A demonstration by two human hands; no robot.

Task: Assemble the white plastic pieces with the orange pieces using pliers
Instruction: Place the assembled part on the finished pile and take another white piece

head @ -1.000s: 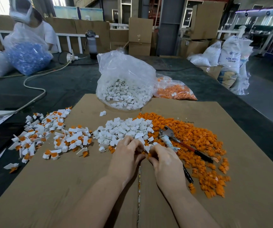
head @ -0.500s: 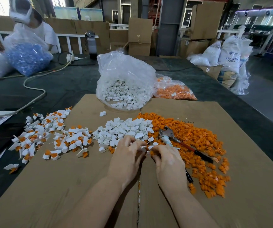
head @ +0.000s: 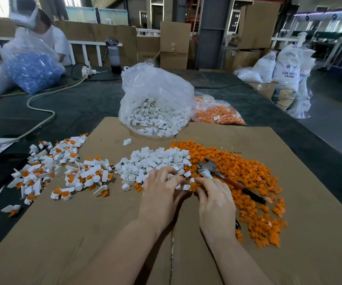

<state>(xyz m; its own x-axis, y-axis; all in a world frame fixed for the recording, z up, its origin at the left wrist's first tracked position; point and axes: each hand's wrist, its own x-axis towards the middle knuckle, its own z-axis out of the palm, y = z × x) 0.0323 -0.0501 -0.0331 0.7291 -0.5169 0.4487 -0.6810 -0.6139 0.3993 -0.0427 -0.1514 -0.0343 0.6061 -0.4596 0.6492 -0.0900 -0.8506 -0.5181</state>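
cardboard sheet (head: 289, 233) on surface (head: 83, 108) | loose plastic pieces (head: 155, 161) mid-sheet | clip pile (head: 248, 175) right of them, touching | pliers (head: 217, 173) on clip pile | assembled pieces (head: 63, 171) at left | bag of pieces (head: 155, 99) behind | hands (head: 162, 194) before the piles

Counts on and around the cardboard sheet

Two hands, one pair of pliers (head: 211, 168) and three loose heaps are seen; two clear bags of pieces, one blue-filled bag and one dark bottle (head: 114, 55) are counted behind.
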